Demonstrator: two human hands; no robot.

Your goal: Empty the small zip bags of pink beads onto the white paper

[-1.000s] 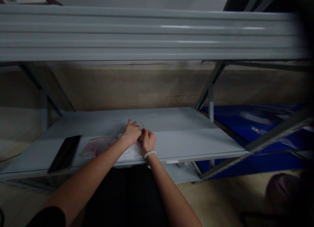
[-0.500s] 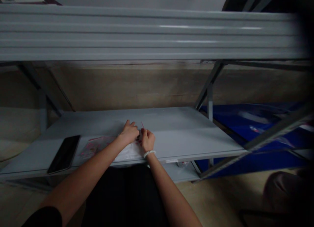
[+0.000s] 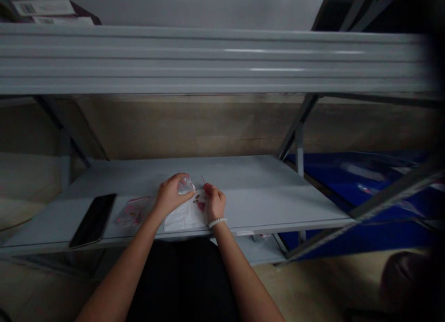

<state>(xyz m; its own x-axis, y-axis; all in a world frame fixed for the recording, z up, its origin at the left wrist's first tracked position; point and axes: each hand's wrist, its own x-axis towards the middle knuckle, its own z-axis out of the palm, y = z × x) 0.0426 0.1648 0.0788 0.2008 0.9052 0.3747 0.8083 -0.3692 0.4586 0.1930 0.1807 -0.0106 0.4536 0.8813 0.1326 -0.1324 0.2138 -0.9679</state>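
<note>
My left hand [image 3: 170, 193] curves its thumb and fingers round a small clear plastic bag [image 3: 186, 185] with a reddish edge. Just to its right, my right hand [image 3: 216, 201] is closed in a pinch, and a thin pinkish-red strand [image 3: 203, 179] sticks up from its fingertips. Beneath both hands lies a white sheet [image 3: 182, 219], its material unclear. Several tiny dark red and brown pieces [image 3: 200, 204] are scattered on it between the hands. Left of my left forearm rests a clear plastic bag with red bits [image 3: 134, 211], partly covered by the arm.
A black phone or tablet [image 3: 93, 220] lies at the left of the grey shelf [image 3: 264, 197]. Above runs a ridged metal beam [image 3: 208, 65], with boxes [image 3: 48, 9] on top. Slanted metal supports [image 3: 299, 127] flank the shelf. Blue surfaces [image 3: 347, 178] are on the right.
My left hand has moved slightly left and opened outward, and a clear bag now shows in it. The small pieces on the sheet are more exposed. The view has tilted up a little.
</note>
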